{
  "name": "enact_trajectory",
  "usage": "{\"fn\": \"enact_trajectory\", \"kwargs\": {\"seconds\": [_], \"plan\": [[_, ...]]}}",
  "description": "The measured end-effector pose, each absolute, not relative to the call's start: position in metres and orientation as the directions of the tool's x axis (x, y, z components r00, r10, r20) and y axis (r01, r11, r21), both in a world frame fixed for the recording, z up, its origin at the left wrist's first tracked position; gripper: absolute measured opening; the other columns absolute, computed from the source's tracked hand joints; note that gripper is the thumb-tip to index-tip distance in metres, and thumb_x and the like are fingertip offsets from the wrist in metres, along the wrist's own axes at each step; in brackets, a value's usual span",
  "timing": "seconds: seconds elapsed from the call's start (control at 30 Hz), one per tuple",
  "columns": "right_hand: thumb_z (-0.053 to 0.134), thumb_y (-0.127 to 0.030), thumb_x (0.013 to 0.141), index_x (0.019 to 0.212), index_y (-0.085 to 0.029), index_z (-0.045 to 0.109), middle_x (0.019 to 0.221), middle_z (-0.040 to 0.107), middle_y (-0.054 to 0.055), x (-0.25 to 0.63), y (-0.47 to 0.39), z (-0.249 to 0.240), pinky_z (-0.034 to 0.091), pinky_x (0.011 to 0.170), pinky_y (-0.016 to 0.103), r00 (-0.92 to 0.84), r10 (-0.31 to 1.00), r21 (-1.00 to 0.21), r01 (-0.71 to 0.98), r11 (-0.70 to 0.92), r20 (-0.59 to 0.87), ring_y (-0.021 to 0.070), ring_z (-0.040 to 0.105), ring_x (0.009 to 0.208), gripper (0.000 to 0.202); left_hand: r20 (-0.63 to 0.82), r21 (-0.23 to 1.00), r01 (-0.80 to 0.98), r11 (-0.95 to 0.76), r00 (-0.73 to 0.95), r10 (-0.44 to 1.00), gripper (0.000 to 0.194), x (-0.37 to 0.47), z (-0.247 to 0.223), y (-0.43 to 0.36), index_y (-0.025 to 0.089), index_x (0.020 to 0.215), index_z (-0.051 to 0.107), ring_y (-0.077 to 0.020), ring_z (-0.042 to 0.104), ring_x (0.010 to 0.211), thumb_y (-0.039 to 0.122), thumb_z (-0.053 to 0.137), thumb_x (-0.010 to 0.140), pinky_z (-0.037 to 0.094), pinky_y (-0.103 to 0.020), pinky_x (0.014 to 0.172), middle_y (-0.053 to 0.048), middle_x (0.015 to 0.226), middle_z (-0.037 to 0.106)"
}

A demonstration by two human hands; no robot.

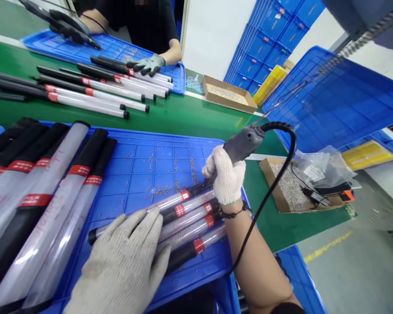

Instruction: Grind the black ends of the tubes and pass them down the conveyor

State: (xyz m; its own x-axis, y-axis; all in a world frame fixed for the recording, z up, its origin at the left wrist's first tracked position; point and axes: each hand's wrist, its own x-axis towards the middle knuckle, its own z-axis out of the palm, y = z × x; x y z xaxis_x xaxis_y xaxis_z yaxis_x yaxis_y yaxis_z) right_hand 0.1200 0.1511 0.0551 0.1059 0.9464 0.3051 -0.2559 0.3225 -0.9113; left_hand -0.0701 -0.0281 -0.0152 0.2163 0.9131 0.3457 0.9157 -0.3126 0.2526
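My right hand (227, 174), in a white knit glove, is wrapped round a dark power screwdriver (244, 143) with a black cable. Its lower end meets the black part of the topmost tube (170, 202) in a row of clear and black tubes with red labels. Gloved in grey-white, my left hand (124, 257) lies flat over the left part of these tubes (186, 229), fingers stretched out. The tubes rest on a blue tray (144, 152) strewn with tiny screws. More large tubes (65, 196) lie along the tray's left side.
Across the green table (183, 117), a person's gloved hand (147, 65) rests on other tubes (101, 87); the other holds a dark tool (72, 32). Cardboard boxes of small screws (291, 187) stand right and behind (229, 92). Blue crates (265, 39) are stacked at the back.
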Motion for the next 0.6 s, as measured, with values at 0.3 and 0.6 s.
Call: {"fn": "enact_trajectory", "kwargs": {"seconds": [0.3,0.6], "plan": [[0.085,-0.045,0.095,0.086,-0.025,0.068,0.056,0.054,-0.008,0.147,0.143,0.075,0.046,0.046,0.027,0.314,0.826,-0.757,-0.34,0.559,0.469,0.0125,0.047,0.046,0.027,0.119,-0.048,0.923,-0.381,0.384,0.916,0.098,-0.058,0.01,0.004,0.01,0.158,0.071,-0.0679,0.049,0.154,0.062,0.093,0.078,0.04,-0.089,0.12,-0.035,0.168,0.059],[0.086,-0.041,0.093,0.086,-0.024,0.07,0.056,0.054,-0.008,0.153,0.148,0.068,0.047,0.048,0.03,0.377,0.834,-0.771,-0.351,0.531,0.402,0.0141,0.051,0.047,0.023,-0.022,-0.109,0.888,-0.447,0.447,0.894,0.089,-0.064,0.025,0.059,0.013,0.17,0.058,-0.0606,0.043,0.164,0.058,0.078,0.097,0.037,-0.082,0.128,-0.032,0.181,0.045]]}}
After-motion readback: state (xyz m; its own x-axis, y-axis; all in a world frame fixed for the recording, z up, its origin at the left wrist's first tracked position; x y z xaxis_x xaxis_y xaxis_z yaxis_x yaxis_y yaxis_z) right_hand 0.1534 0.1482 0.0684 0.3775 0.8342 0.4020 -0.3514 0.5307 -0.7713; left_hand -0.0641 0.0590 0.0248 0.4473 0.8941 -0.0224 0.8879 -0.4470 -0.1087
